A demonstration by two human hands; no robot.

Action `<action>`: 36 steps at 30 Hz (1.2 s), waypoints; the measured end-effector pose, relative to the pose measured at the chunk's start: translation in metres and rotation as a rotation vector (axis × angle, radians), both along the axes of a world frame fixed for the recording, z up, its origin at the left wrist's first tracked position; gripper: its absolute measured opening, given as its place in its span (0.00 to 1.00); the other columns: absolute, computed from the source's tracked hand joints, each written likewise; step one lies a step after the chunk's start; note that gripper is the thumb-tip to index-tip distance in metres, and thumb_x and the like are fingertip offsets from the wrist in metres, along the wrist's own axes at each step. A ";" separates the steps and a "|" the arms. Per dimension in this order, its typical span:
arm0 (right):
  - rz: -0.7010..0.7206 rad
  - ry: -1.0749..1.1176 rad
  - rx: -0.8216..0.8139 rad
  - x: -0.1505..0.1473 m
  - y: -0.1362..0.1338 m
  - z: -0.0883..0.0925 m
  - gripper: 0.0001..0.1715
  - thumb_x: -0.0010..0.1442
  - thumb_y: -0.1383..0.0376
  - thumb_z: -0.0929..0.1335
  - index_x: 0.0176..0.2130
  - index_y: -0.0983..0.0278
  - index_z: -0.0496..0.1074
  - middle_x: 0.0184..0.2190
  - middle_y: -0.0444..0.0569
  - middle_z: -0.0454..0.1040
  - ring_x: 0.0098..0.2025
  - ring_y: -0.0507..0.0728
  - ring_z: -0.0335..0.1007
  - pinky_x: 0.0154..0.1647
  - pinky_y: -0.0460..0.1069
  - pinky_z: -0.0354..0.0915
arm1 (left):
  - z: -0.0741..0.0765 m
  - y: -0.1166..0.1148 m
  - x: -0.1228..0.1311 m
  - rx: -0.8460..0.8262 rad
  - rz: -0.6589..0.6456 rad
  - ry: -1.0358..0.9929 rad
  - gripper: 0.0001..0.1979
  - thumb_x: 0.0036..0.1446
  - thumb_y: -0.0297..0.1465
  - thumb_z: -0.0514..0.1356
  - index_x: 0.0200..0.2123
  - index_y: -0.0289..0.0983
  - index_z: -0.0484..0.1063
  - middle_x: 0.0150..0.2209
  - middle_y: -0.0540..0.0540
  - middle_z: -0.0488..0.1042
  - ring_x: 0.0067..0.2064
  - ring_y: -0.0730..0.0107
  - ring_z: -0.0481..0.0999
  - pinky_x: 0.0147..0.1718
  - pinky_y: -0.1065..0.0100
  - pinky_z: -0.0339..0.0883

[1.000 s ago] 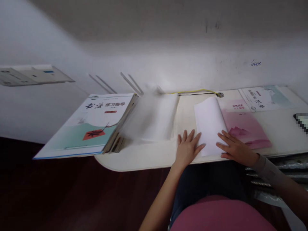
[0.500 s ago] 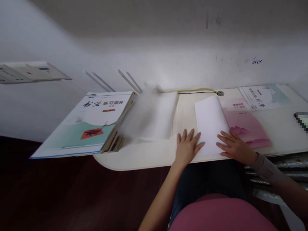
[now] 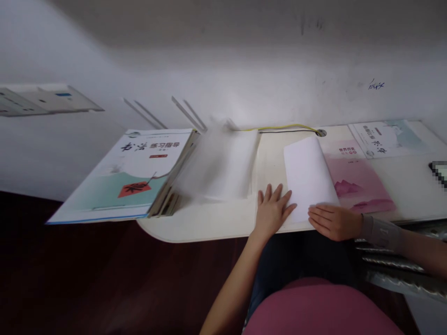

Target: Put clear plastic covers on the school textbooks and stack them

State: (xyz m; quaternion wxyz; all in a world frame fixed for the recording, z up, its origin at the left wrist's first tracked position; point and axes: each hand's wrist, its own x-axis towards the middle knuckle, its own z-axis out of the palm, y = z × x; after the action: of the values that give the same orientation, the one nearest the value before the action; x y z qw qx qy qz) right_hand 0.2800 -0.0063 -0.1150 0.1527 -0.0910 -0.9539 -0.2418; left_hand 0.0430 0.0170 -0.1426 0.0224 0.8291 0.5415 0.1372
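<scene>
A folded white sheet of paper [image 3: 307,174] lies on the pale desk [image 3: 209,223], partly over a pink booklet [image 3: 359,186]. My left hand [image 3: 271,211] rests flat with fingers spread at the sheet's lower left edge, fingertips touching it. My right hand [image 3: 333,221] lies on the sheet's near right corner, fingers stretched out and pointing left, pressing the paper at the desk's front edge. Neither hand grips anything.
A stack of books topped by a white and teal workbook [image 3: 131,174] overhangs the desk's left end. Beside it lies a blurred stack of white sheets [image 3: 223,167]. Another booklet [image 3: 387,137] lies far right. A yellow cable [image 3: 282,128] runs along the wall.
My right hand has slid back toward the desk's near edge and turned so its fingers point left across the sheet's corner. My left hand has stayed put.
</scene>
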 end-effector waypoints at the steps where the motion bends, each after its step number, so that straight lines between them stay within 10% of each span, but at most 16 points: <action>1: 0.025 -0.008 0.008 -0.002 0.001 0.000 0.12 0.61 0.70 0.63 0.42 0.72 0.72 0.40 0.59 0.77 0.45 0.58 0.73 0.49 0.54 0.67 | 0.000 0.000 0.000 -0.002 0.001 -0.001 0.24 0.60 0.46 0.50 0.55 0.45 0.67 0.61 0.42 0.61 0.62 0.40 0.54 0.55 0.39 0.51; 36: -0.175 0.076 -0.080 -0.028 -0.011 -0.017 0.12 0.60 0.74 0.63 0.40 0.75 0.74 0.44 0.62 0.76 0.44 0.61 0.73 0.42 0.54 0.70 | 0.003 -0.001 0.000 -0.016 -0.006 -0.002 0.24 0.60 0.47 0.49 0.55 0.45 0.67 0.61 0.42 0.61 0.62 0.40 0.54 0.55 0.39 0.51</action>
State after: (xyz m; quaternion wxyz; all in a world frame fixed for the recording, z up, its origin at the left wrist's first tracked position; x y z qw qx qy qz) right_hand 0.2523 -0.0173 -0.1318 0.1633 -0.1892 -0.9447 -0.2122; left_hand 0.0434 0.0165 -0.1392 0.0301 0.8304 0.5401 0.1336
